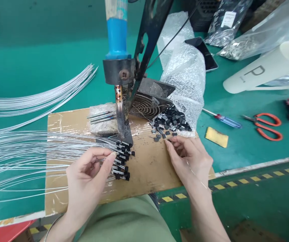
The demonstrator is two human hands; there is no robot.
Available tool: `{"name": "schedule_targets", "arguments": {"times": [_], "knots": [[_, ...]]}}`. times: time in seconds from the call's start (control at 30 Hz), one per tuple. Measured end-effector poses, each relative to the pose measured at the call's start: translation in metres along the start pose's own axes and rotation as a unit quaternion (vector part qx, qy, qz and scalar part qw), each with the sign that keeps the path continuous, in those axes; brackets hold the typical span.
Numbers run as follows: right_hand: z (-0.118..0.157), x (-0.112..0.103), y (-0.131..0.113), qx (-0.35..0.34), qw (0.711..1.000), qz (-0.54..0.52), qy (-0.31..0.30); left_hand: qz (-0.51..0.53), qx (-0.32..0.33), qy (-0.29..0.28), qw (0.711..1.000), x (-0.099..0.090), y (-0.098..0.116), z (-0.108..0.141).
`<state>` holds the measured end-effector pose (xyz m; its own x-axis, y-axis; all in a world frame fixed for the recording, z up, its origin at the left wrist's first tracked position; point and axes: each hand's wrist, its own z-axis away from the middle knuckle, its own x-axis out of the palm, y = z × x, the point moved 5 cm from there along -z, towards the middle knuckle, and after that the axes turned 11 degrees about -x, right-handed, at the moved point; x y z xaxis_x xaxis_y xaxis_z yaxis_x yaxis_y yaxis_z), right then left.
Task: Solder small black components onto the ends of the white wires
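My left hand [91,174] is closed in a pinch over a bundle of thin white wires [33,144]. Its thumb and forefinger meet beside the wires' black connector ends [123,158]; whether a wire is between them is hidden. At the near edge of a pile of small black connectors [171,119], my right hand [191,154] has thumb and forefinger brought together. What that pinch holds, if anything, is too small to make out. Both hands are above a brown cardboard sheet [149,168]. Between them, further back, a blue-handled hot-air tool [118,37] points its metal nozzle downward.
A black bracket [149,33] holds the tool above a round fan grille [146,106]. More white wires [46,92] lie at left. Bubble wrap [187,77], a phone [205,53], a screwdriver [225,119], a yellow sponge [216,136], orange-handled cutters [266,126] and a white cup [265,69] are at right.
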<state>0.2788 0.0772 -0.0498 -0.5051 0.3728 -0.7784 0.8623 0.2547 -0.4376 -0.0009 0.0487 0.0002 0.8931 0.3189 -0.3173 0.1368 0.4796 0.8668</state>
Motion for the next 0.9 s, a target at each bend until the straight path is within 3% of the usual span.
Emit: {"name": "schedule_targets", "arguments": {"times": [0.2,0.33,0.43,0.57,0.73,0.9], "knots": [[0.000,0.004,-0.004,0.008,0.999,0.035,-0.010,0.003,0.009,-0.003,1.000,0.000,0.003,0.002],[0.003,0.005,-0.004,0.097,0.995,-0.030,0.010,-0.004,0.012,-0.003,1.000,0.000,0.003,0.003],[0.007,0.008,-0.013,0.209,0.952,-0.217,0.050,-0.005,0.016,-0.002,1.000,0.000,0.004,0.003],[0.001,0.012,-0.048,0.246,0.884,-0.392,0.058,-0.009,0.015,0.001,1.000,0.000,0.004,0.003],[-0.006,0.023,-0.084,0.255,0.833,-0.491,0.003,-0.016,0.018,-0.001,1.000,0.000,0.007,0.003],[-0.004,0.035,-0.099,0.276,0.797,-0.535,-0.049,-0.034,0.014,-0.008,0.999,0.001,0.009,0.001]]}}
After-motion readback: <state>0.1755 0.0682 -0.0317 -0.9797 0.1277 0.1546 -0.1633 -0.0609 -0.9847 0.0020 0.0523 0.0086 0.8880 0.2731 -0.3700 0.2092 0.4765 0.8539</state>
